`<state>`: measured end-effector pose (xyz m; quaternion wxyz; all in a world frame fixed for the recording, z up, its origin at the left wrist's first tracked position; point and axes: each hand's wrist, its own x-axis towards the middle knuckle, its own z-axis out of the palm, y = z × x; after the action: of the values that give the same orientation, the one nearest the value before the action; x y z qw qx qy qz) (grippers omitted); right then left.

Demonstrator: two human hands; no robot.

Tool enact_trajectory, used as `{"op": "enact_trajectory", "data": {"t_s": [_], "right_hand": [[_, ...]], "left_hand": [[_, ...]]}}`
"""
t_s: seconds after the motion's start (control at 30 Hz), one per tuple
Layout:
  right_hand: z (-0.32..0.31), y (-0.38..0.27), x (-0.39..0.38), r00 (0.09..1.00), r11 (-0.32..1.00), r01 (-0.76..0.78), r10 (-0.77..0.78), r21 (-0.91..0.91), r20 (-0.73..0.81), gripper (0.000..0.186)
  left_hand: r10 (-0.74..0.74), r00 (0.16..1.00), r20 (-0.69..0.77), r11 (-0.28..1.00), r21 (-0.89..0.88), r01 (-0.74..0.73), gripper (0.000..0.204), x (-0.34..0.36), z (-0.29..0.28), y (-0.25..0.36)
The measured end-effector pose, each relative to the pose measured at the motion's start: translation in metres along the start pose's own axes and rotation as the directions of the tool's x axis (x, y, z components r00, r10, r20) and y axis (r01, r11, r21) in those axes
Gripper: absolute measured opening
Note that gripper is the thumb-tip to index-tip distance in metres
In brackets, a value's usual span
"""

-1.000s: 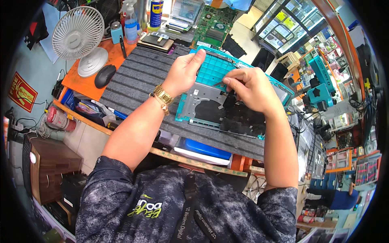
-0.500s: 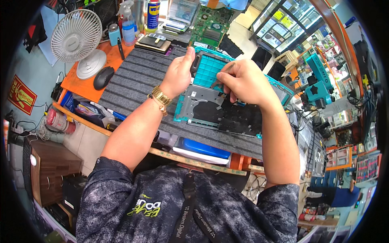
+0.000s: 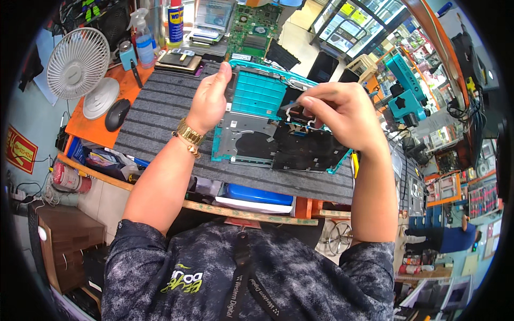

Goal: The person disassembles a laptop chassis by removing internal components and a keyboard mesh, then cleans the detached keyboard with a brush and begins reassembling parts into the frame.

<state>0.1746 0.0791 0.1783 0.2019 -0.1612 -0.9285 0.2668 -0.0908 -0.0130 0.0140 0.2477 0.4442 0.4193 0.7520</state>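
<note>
A teal-edged laptop base (image 3: 257, 96), its inner side showing black and grey plates, is propped up over the grey mat. My left hand (image 3: 210, 101) grips its left edge, thumb upright and fingers partly hidden. Over the base's upper right part, my right hand (image 3: 340, 112) is closed in a pinch of thumb and forefinger. A small thin piece seems to be between those fingertips, too small to make out. Just below the pinch, a white ribbon cable (image 3: 289, 113) curls up from the base.
A green circuit board (image 3: 256, 33) stands behind the base. At the left are a white fan (image 3: 78, 63), a black mouse (image 3: 117, 115), a spray bottle (image 3: 143, 48) and a blue-yellow can (image 3: 175, 24). A teal microscope (image 3: 404, 99) is at right. Another person (image 3: 455, 238) stands far right.
My view has shifted, so most things sit further left. My right hand has moved right across the base and lifted slightly, leaving the white ribbon cable in sight. My left hand keeps its grip.
</note>
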Motion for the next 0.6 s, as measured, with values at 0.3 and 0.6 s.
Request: {"op": "enact_trajectory", "data": {"t_s": [0.3, 0.6], "right_hand": [[-0.009, 0.026, -0.051, 0.998, 0.995, 0.04, -0.044, -0.087, -0.043, 0.009], [-0.009, 0.041, -0.073, 0.985, 0.987, 0.103, -0.119, -0.125, -0.129, 0.007]], "left_hand": [[0.212, 0.977, -0.035, 0.952, 0.236, -0.198, 0.054, -0.002, -0.02, -0.033], [0.121, 0.987, -0.105, 0.992, 0.049, -0.116, 0.052, -0.003, -0.019, -0.031]]}}
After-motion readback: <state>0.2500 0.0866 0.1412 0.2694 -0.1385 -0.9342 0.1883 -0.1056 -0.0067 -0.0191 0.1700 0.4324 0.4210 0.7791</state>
